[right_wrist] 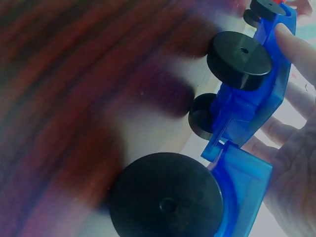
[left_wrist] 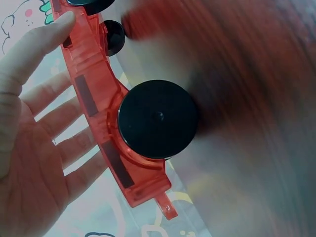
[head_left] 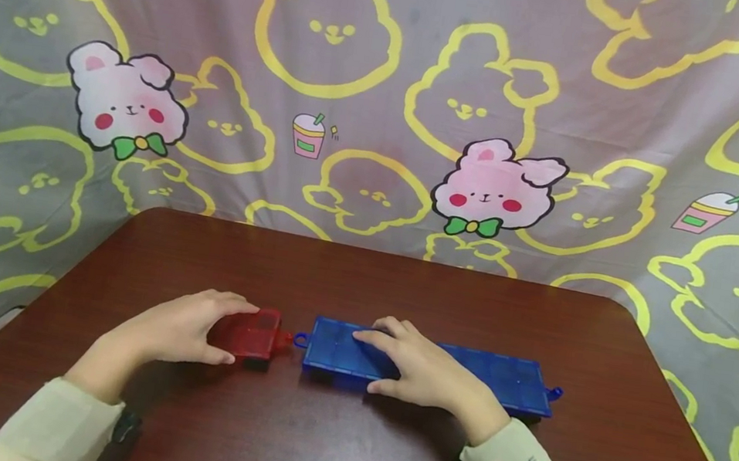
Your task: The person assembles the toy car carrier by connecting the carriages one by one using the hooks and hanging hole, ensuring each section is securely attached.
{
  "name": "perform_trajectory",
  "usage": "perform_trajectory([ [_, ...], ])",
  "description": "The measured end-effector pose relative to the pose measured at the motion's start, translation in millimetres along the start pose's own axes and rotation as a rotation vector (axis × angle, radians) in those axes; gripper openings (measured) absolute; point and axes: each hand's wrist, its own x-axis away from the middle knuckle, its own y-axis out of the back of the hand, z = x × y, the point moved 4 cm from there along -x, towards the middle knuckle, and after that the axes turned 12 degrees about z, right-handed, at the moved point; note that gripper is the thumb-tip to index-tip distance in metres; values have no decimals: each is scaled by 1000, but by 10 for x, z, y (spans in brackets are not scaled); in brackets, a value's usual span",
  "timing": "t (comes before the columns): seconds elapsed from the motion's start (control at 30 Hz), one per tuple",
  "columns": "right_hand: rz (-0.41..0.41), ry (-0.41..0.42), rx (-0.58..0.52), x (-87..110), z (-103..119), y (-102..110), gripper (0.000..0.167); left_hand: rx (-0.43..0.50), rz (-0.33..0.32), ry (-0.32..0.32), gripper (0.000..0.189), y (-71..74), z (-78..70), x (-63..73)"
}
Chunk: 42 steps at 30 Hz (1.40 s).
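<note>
My left hand [head_left: 188, 327] grips a translucent red toy car base [head_left: 256, 336] across its width, thumb on the near side and fingers on the far side. Black wheels [left_wrist: 158, 119] show beneath it in the left wrist view. From its right end a small red coupling tab points at the blue coupling ring [head_left: 301, 340], their tips right beside each other. My right hand [head_left: 422, 366] holds the blue toy car bases [head_left: 497, 376] near the middle, thumb in front, fingers over the far side. Two blue sections hinge together at a joint [right_wrist: 219, 148] in the right wrist view.
Both toys sit on a dark brown wooden table [head_left: 314, 441]. A blue hook [head_left: 555, 395] sticks out at the right end of the blue bases. Behind the table's far edge hangs a curtain [head_left: 383, 123] printed with cartoon rabbits.
</note>
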Motion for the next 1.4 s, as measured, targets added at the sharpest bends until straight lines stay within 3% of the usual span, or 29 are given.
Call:
perform_trajectory([
  [0.4,-21,24,10,11,-5,-1,67,-24,11,6,70,-8,-91,-44],
  [0.67,-17,23,18,12,2,-2,66,8,31,27,71,-34,-133,-63],
  [1.4,19,-4,-3,39,-16,12,66,41,40,25,73,-46,-118,-56],
])
